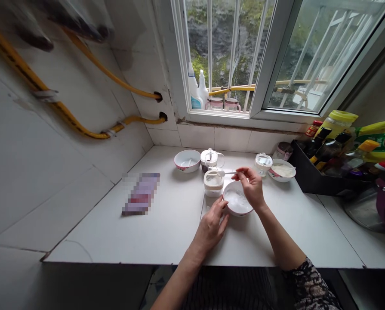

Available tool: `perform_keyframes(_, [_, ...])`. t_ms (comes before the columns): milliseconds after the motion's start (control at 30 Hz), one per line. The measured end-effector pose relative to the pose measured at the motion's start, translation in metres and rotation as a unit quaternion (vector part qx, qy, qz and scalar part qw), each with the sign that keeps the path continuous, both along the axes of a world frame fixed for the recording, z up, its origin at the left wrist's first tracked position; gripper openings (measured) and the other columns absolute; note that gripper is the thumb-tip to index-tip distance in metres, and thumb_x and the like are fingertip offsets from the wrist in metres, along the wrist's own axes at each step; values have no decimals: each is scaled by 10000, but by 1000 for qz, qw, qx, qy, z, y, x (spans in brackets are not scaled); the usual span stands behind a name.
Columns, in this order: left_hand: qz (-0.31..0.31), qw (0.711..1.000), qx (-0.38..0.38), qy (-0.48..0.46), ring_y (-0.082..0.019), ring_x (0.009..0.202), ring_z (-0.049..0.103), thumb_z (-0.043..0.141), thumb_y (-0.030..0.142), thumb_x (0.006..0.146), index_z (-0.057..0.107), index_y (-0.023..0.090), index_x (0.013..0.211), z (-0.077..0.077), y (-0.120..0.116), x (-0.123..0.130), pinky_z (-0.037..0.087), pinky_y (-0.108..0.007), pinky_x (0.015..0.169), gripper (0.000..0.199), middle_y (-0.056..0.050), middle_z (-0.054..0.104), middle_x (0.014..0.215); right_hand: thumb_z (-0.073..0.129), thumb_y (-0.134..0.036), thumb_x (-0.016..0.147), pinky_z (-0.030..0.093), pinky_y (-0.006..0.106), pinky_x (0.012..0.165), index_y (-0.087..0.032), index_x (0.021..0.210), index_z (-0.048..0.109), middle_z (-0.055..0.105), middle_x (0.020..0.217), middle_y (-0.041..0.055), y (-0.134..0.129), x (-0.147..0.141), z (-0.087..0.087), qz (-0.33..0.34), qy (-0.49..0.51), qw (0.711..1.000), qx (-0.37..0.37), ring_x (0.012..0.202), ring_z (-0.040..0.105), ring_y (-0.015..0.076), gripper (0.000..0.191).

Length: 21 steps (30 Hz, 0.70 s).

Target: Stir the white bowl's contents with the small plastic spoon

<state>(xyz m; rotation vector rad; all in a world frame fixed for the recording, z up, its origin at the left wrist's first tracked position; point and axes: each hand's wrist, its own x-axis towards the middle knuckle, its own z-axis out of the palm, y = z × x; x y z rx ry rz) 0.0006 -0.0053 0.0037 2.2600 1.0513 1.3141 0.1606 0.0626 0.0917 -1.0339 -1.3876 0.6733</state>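
The right hand (pixel 252 187) pinches a slim white spoon (pixel 228 173) at the rim of a squarish jar (pixel 214 192), left of the round, glossy bowl (pixel 240 213) on the smooth bench (pixel 166 234). The bent left hand (pixel 211 226) touches this bowl; whether it grips, I cannot tell. The bowl's white contents (pixel 237 200) look indistinct. Pixelation masks a flat purplish object (pixel 141 193). A cut-off metal pot (pixel 361 213) partly blocks the black box (pixel 303 174).

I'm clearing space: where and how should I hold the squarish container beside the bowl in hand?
Probably grip the container by its left wall, coming from the left, thumb on the near face: it stands upright, the bowl crowds its right, and a jar stands behind.
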Motion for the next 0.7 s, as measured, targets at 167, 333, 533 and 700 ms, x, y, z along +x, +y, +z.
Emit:
perform_keyframes(167, [2, 1000, 0, -2, -275, 1311, 562, 482, 99, 942, 430, 223, 1342, 0, -1, 1, 585, -429, 986, 422, -159, 526, 1428, 527, -225, 925, 394, 470, 1024, -234, 875, 662, 774, 764, 29, -6, -6, 1, -5, -229, 962, 145, 722, 694, 192, 145])
perform_keyframes(333, [3, 1000, -6, -1, -276, 1308, 565, 486, 104, 947, 432, 217, 1340, 1, -1, 0, 588, -426, 980, 413, -169, 517, 1436, 547, -283, 914, 472, 427, 924, -222, 900, 668, 763, 753, 38, -7, 11, 4, -50, -148, 983, 95, 741, 698, 210, 136])
perform_keyframes(533, [3, 1000, -1, -3, -278, 1309, 564, 480, 102, 952, 432, 216, 1342, 2, -1, 0, 589, -426, 975, 409, -166, 536, 1417, 521, -232, 778, 476, 291, 640, -207, 726, 636, 661, 563, -7, -4, 41, 2, -40, -138, 989, -43, 568, 626, 171, 128])
perform_keyframes(700, [-2, 1000, -3, 0, -282, 1319, 555, 484, 100, 952, 431, 222, 1337, 2, -1, -1, 605, -412, 939, 407, -164, 537, 1415, 485, -194, 715, 442, 273, 621, -217, 641, 628, 639, 526, -12, -3, 38, -3, -37, -209, 976, -56, 541, 586, 156, 163])
